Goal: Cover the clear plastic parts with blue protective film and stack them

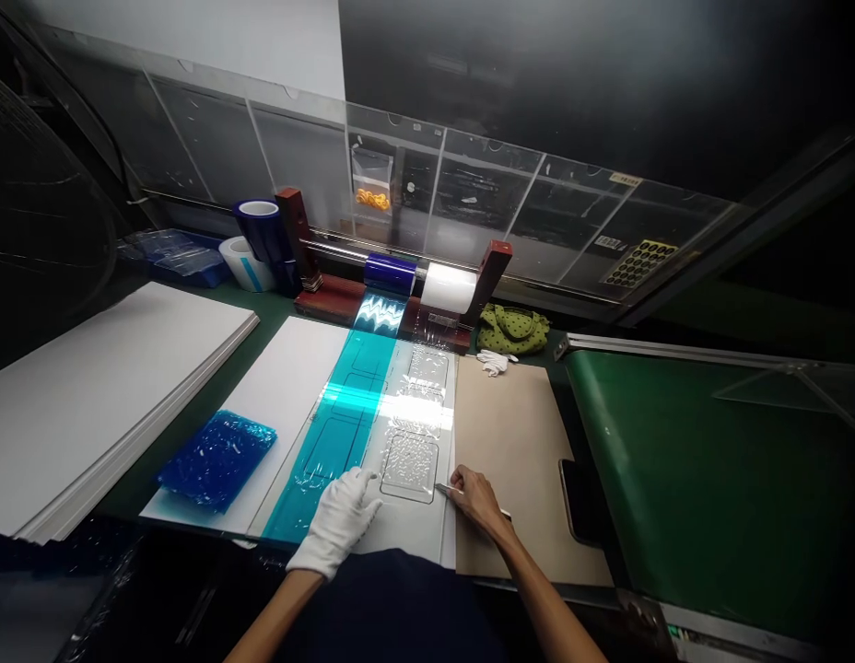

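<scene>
My left hand (341,520), in a white glove, lies flat with fingers spread on a white panel (414,539) covered by strips of blue film (337,428) and clear film (417,405). My bare right hand (477,497) is closed on a thin blade-like tool (447,491), its tip at the panel's right edge. Both films run back to rolls, blue (390,273) and white (448,287), on a red-brown holder (493,267).
A stack of white sheets (88,405) lies at left, with crumpled blue film (216,458) beside it. Brown board (514,451) and a dark phone (580,502) lie at right, then a green belt (704,479). Spare tape rolls (258,235), a green pouch (514,329) and a white glove (495,362) sit at the back.
</scene>
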Tool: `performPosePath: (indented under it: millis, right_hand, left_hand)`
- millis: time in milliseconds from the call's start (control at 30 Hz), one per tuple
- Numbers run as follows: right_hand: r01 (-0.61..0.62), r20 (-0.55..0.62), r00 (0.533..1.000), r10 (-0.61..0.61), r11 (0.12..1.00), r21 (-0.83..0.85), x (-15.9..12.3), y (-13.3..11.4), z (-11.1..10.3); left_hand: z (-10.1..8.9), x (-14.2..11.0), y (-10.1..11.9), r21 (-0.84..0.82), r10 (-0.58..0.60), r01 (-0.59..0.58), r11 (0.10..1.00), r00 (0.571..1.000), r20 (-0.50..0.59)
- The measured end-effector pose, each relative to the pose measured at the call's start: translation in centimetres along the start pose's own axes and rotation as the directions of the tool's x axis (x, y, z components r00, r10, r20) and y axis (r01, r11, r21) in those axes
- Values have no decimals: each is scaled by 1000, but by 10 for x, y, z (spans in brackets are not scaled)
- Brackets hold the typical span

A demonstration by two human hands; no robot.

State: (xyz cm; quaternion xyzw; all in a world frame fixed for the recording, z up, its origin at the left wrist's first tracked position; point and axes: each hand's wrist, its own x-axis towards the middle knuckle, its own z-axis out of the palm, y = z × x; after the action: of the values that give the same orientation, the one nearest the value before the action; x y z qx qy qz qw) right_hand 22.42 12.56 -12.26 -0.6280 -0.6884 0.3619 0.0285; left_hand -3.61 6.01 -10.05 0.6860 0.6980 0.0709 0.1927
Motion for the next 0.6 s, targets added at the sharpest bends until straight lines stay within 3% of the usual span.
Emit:
performPosePath:
  millis: [133,267,400,600]
  right_hand:
    - [-31,39,999,24,982,185,1,-2,11]
    - [-114,115,991,72,905,409,1,-1,19]
    - [-165,193,979,61,790,590,-2,1,19]
    - [-190,208,976,59,689,699,-4,-2,11]
  left_hand:
    - [10,6,7,109,87,-84,990,996,-18]
    - [12,15,16,166,162,-156,974,987,-20]
    - [4,28,25,176,207,-202,963,978,-15]
    - [-15,42,31,121,258,-257,959,966,7]
